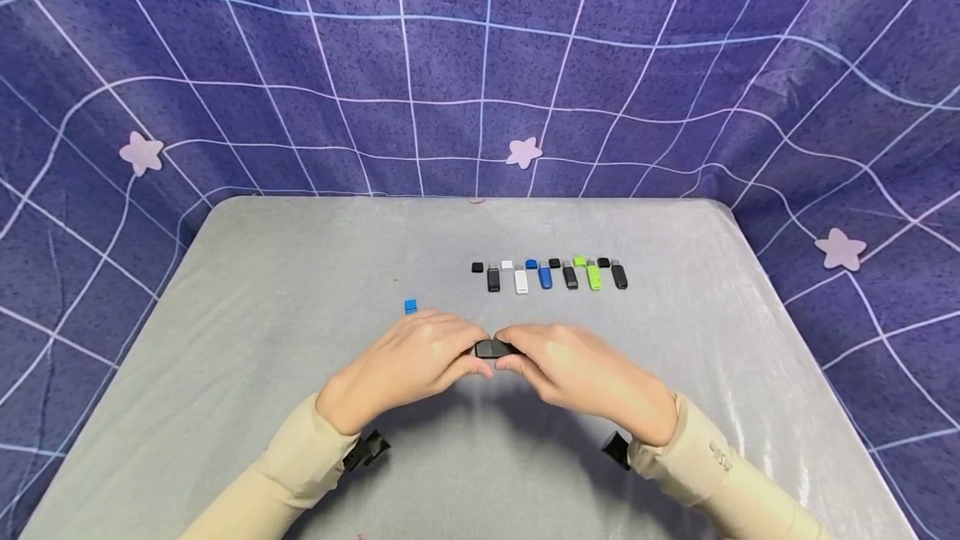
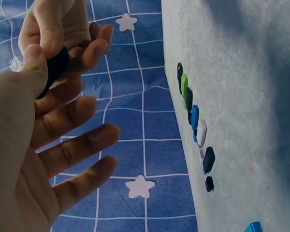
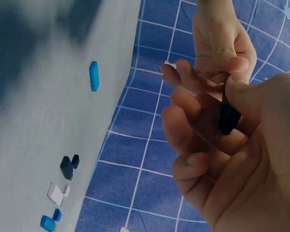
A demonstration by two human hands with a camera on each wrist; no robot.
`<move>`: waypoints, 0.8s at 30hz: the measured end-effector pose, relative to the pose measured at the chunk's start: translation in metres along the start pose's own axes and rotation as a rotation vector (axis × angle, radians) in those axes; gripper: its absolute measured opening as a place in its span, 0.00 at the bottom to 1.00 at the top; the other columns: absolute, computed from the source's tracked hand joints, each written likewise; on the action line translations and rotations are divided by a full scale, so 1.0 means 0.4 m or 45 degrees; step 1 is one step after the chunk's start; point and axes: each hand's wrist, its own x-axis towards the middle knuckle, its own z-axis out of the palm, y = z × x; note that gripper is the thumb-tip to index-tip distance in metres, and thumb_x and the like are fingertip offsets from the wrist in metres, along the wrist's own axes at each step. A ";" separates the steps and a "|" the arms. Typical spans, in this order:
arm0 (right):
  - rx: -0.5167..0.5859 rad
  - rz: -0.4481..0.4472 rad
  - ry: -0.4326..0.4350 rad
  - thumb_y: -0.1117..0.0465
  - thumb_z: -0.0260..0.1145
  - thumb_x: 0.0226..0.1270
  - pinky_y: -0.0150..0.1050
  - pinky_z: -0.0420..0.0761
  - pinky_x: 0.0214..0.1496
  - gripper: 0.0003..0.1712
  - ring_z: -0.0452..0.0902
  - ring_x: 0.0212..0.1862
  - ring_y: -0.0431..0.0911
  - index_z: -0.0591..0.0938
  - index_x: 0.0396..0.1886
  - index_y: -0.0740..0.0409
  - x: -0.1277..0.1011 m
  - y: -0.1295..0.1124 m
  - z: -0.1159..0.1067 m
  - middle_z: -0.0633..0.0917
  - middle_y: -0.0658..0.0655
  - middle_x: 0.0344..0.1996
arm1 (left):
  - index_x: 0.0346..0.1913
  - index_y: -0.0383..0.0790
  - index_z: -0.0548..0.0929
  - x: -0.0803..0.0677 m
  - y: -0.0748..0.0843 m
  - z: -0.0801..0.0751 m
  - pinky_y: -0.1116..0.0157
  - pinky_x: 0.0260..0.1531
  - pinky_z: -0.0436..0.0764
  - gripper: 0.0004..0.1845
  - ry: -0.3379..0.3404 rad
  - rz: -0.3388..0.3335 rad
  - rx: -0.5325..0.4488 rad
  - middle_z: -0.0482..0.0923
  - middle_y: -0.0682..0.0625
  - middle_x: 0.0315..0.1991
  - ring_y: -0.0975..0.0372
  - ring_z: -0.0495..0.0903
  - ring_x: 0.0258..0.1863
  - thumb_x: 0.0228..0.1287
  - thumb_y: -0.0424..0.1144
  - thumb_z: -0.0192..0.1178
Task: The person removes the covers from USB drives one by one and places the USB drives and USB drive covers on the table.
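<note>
In the head view, a black USB flash drive (image 1: 492,348) is pinched between the left hand (image 1: 408,361) and the right hand (image 1: 581,373), both grips narrowed onto its ends just above the grey tabletop (image 1: 262,307). Beyond the grip a row of flash drives (image 1: 551,273) with detached caps is laid out, and a blue flash drive (image 1: 410,306) lies alone near the left hand's knuckles. In the left wrist view, the black USB flash drive (image 2: 53,70) is seen clamped under the left thumb, the other fingers (image 2: 75,150) spread loosely. In the right wrist view, the drive (image 3: 228,118) is held between the right thumb and curled fingers (image 3: 188,121).
</note>
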 end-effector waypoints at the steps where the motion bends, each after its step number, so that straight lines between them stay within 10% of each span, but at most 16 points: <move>1: -0.007 -0.006 -0.004 0.51 0.60 0.80 0.28 0.80 0.36 0.11 0.72 0.29 0.32 0.83 0.47 0.53 0.000 0.000 0.000 0.81 0.42 0.31 | 0.39 0.48 0.81 0.000 0.002 -0.001 0.67 0.35 0.77 0.23 0.006 0.001 0.013 0.77 0.62 0.29 0.70 0.74 0.29 0.77 0.61 0.47; 15: 0.043 0.093 -0.185 0.56 0.56 0.83 0.26 0.64 0.22 0.17 0.56 0.20 0.31 0.71 0.27 0.50 0.008 -0.007 0.001 0.63 0.41 0.17 | 0.41 0.48 0.83 0.010 0.008 0.008 0.66 0.36 0.79 0.15 -0.032 0.038 0.072 0.80 0.61 0.30 0.69 0.77 0.29 0.79 0.53 0.53; 24: 0.081 0.104 -0.162 0.57 0.54 0.83 0.28 0.70 0.26 0.08 0.62 0.23 0.32 0.77 0.40 0.52 0.012 -0.003 0.005 0.70 0.42 0.22 | 0.32 0.47 0.81 0.009 0.006 0.005 0.67 0.31 0.76 0.25 0.033 0.004 0.128 0.72 0.59 0.21 0.67 0.68 0.20 0.78 0.59 0.43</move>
